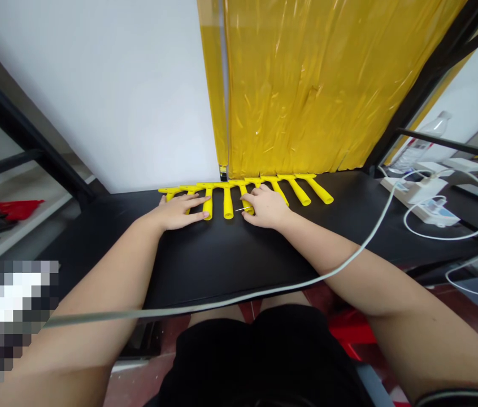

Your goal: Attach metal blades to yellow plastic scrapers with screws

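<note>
Several yellow T-shaped handles (227,204) lie in a row along the back of the black table, their wide ends toward the wall and their hollow round grips toward me. My left hand (182,212) lies with its fingers spread over the handles at the left of the row. One of them, a yellow handle (208,208), is beneath its fingertips. Further right, my right hand (266,207) is curled over the middle handles. A thin silver pointed tool (242,210) sticks out to the left between its thumb and fingers; the rest of it is hidden.
A white cable (264,290) hangs across the front, over the table edge and my forearms. At right are a power strip (429,206) with cords and a clear plastic bottle (423,141). Behind stand a white panel (137,96) and yellow plastic sheeting (307,85); black frame posts flank the table.
</note>
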Tool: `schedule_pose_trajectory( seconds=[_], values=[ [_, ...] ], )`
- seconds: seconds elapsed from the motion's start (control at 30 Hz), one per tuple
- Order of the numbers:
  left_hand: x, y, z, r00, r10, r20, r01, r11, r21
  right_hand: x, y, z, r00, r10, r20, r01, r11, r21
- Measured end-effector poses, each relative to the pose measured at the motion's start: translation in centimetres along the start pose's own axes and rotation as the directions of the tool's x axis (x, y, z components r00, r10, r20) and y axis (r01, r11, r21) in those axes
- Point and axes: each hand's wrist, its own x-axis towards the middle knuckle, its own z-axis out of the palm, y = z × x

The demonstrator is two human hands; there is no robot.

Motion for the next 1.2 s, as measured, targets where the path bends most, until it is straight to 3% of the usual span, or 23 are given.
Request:
schedule_pose_trajectory(
  seconds=[0.4, 0.53, 0.63, 0.73, 0.9, 1.2],
  values=[
    [-0.1, 0.2, 0.1, 1.0, -0.001, -0.03, 0.002, 1.0, 0.018, -0.2, 0.0, -0.1, 0.999, 0.001, -0.042, -0.001, 1.0, 0.008],
    [-0.2, 0.9, 0.0, 0.986, 0.082, -0.143, -0.077, 0.996, 0.04, -0.2, 0.6, -0.5, 0.986, 0.131, -0.103, -0.131, 0.991, 0.004],
    [-0.3, 2.4, -0.2, 0.957, 0.202, -0.209, -0.195, 0.979, 0.052, -0.1, 1.2, -0.5, 0.968, 0.244, -0.059, -0.244, 0.97, 0.001],
    [-0.1, 3.9, -0.1, 0.941, 0.281, -0.189, -0.274, 0.96, 0.066, 0.0, 1.4, -0.5, 0.962, 0.273, 0.015, -0.273, 0.962, -0.006],
    [0.6, 4.6, 0.6, 0.946, 0.312, -0.085, -0.307, 0.949, 0.072, 0.2, 1.3, -0.6, 0.962, 0.264, 0.073, -0.263, 0.964, -0.023],
    [0.7, 4.4, 0.7, 0.955, 0.277, -0.106, -0.275, 0.961, 0.035, 0.4, 1.5, -0.4, 0.963, 0.254, 0.088, -0.255, 0.967, 0.003]
  ],
)
